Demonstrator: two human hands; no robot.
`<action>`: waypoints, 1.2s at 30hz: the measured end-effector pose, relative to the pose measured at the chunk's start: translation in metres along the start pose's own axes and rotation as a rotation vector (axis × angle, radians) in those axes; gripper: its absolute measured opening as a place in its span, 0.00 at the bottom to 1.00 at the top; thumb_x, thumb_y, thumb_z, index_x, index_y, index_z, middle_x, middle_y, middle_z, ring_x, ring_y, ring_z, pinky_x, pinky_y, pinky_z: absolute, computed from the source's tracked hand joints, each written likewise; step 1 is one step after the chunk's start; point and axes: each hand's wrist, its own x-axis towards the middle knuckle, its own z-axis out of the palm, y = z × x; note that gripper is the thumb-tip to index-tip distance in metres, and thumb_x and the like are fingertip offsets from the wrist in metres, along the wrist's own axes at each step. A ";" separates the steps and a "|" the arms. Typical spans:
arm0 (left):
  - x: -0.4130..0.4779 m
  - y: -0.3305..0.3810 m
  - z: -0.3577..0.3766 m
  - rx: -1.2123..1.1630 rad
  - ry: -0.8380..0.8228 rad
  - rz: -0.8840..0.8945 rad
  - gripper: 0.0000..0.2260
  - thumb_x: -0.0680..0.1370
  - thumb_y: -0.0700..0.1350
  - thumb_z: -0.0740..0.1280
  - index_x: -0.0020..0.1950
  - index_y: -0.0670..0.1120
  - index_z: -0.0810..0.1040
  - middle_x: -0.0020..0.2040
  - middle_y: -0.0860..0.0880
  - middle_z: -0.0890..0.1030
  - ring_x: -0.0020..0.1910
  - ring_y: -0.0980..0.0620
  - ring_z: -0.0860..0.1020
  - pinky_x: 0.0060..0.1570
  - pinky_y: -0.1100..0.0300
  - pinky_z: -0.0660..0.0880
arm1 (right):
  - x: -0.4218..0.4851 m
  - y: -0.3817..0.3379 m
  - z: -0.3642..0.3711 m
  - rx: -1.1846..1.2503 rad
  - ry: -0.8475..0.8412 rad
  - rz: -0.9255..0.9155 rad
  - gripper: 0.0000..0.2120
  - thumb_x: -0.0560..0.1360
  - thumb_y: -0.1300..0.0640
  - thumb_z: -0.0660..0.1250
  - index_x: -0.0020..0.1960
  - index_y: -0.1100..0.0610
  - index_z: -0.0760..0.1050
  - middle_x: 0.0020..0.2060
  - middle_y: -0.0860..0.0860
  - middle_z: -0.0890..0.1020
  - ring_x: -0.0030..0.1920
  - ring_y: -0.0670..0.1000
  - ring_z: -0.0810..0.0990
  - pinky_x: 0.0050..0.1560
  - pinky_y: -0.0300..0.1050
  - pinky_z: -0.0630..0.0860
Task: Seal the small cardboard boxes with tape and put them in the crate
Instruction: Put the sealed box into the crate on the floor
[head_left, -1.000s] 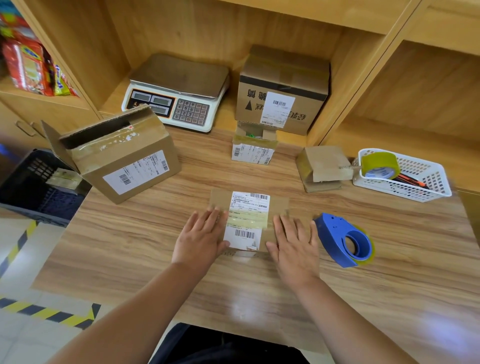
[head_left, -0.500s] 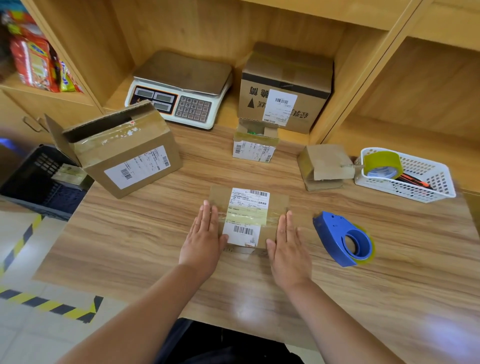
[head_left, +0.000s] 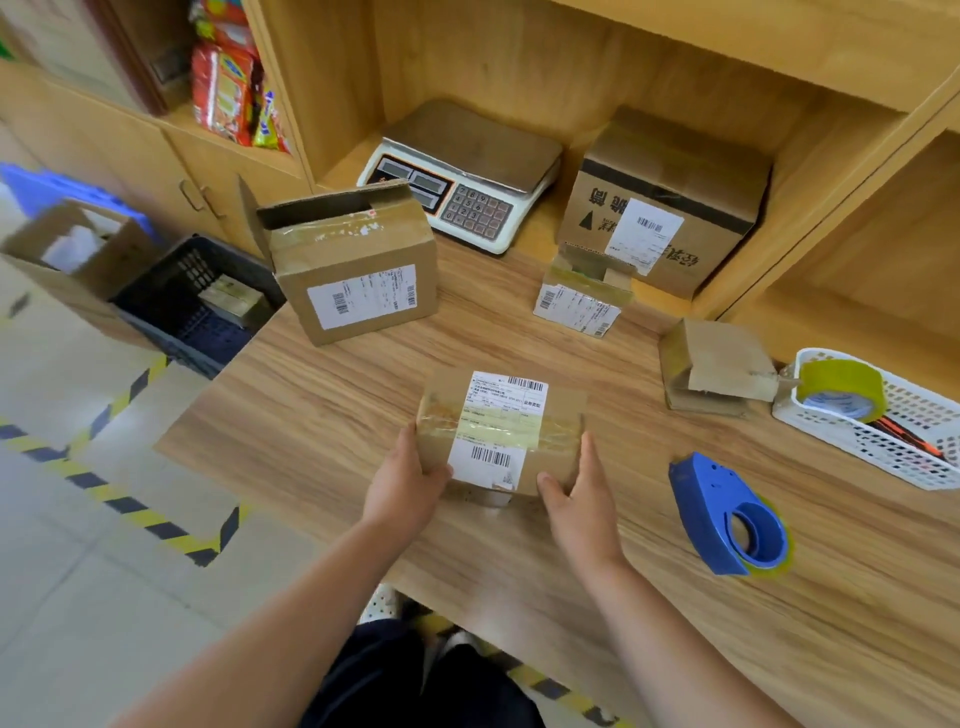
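Small cardboard box (head_left: 501, 431), labelled on top and crossed by a strip of clear tape, sat at the near middle of the wooden table (head_left: 322, 415), held between both hands. The left hand (head_left: 405, 480) was clamped on its left side, thumb hooked over the top face. The right hand (head_left: 582, 499) gripped the right side, fingers laid up along the edge and thumb at the near corner. A shadow lay under the near edge, but whether the box was clear of the table could not be told.

Just to the right lay a blue tape dispenser (head_left: 727, 514) on its side. Beyond it, a white basket (head_left: 857, 452) held a roll of yellowish tape (head_left: 839, 389), and a small box with a loose flap (head_left: 717, 364) stood beside the basket. Further back was another small labelled box (head_left: 579, 306), and to the left a larger open box (head_left: 358, 265). A weighing scale (head_left: 462, 176) and a big sealed carton (head_left: 660, 202) stood in the shelf recess behind. On the floor off the table's left end stood the dark crate (head_left: 156, 296), with a taped box (head_left: 231, 301) inside.
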 end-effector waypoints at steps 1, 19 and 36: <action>-0.004 -0.005 -0.010 -0.018 0.024 -0.014 0.23 0.77 0.43 0.66 0.70 0.48 0.64 0.48 0.51 0.76 0.41 0.52 0.74 0.32 0.60 0.67 | -0.001 -0.007 0.007 -0.007 -0.014 -0.017 0.37 0.77 0.55 0.66 0.78 0.52 0.47 0.76 0.48 0.59 0.74 0.48 0.61 0.71 0.43 0.60; -0.006 -0.179 -0.276 -0.195 0.366 -0.184 0.25 0.76 0.44 0.67 0.72 0.49 0.64 0.56 0.49 0.77 0.51 0.49 0.76 0.47 0.54 0.76 | -0.055 -0.229 0.244 -0.007 -0.268 -0.208 0.33 0.77 0.60 0.64 0.77 0.52 0.53 0.70 0.47 0.68 0.68 0.49 0.68 0.66 0.43 0.66; 0.092 -0.310 -0.480 -0.117 0.366 -0.260 0.23 0.77 0.45 0.66 0.71 0.46 0.65 0.50 0.53 0.73 0.47 0.53 0.72 0.44 0.57 0.71 | -0.028 -0.377 0.466 -0.043 -0.352 -0.127 0.29 0.77 0.60 0.64 0.75 0.53 0.57 0.60 0.46 0.73 0.45 0.41 0.71 0.33 0.28 0.67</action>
